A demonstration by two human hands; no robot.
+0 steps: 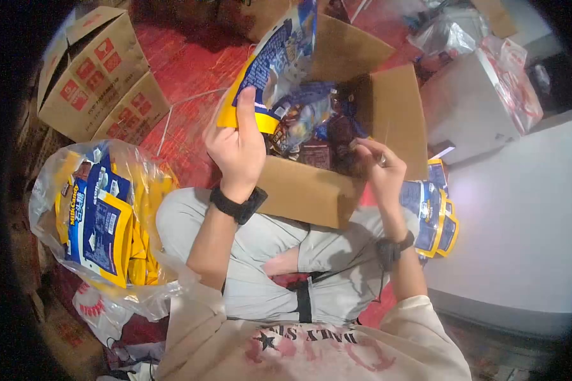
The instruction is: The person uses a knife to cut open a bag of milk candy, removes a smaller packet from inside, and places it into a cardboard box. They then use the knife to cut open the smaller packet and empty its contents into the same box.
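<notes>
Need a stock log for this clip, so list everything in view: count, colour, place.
held pouch: one, blue and yellow, raised over the open box
open box: one, brown cardboard, against the person's knees
loose packets: several, dark and blue, inside the open box
clear bag: one, full of blue-yellow pouches, at the person's left
pouch stack: several, blue and yellow, by the right knee
printed cartons: two, brown with red marks, far left
white box: one, far right
floor covering: red
wristbands: two, black
left hand: grips the held pouch
right hand: at the open box's rim, grasp unclear
</notes>
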